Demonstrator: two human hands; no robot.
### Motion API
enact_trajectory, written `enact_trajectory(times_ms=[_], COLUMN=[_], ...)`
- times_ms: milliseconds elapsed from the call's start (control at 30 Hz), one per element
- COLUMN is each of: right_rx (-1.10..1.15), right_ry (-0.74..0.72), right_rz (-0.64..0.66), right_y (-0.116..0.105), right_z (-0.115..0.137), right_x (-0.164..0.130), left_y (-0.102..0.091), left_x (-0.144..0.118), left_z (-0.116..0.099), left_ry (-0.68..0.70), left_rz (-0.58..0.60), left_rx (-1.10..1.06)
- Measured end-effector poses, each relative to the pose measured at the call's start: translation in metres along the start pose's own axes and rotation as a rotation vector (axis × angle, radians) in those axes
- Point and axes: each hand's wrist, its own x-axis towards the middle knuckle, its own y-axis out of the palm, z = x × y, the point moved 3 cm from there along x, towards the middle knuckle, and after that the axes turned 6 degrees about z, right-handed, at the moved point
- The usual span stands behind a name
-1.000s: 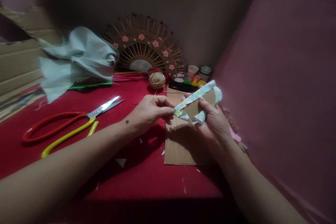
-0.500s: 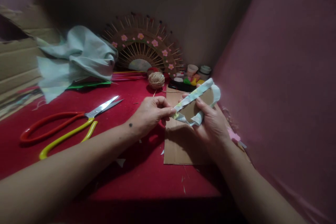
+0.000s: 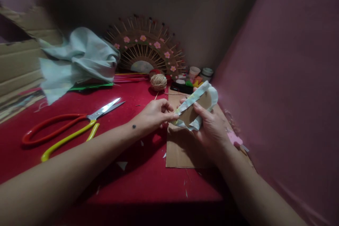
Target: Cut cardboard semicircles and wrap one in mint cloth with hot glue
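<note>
Shifted slightly down-left since prior frame: cardboard piece w/ fabric strip [image 3: 196,107]. Right hand [image 3: 212,130] clamps it; left hand [image 3: 155,114] pinches strip end. Wrapping in progress.

Shot from a single head-worn camera, looking forward and down, pretty close over the red cloth-covered tabletop [image 3: 127,99]. Faced the dim grey back wall [image 3: 169,3]. Framed both forearms coming in from the bottom edge.
</note>
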Motion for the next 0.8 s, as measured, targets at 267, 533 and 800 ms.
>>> enact_trajectory(times_ms=[267, 533, 800], right_rx=[0.03, 0.086, 0.122], right_ry=[-0.026, 0.092, 0.059], right_rz=[0.041, 0.077, 0.077], right_y=[0.003, 0.002, 0.006], right_z=[0.003, 0.001, -0.001], right_x=[0.001, 0.005, 0.004], left_y=[-0.009, -0.001, 0.016], left_x=[0.001, -0.002, 0.001], left_z=[-0.008, -0.008, -0.004], left_ry=[0.097, 0.026, 0.056], left_rz=[-0.145, 0.182, 0.195], left_rx=[0.031, -0.18, -0.279])
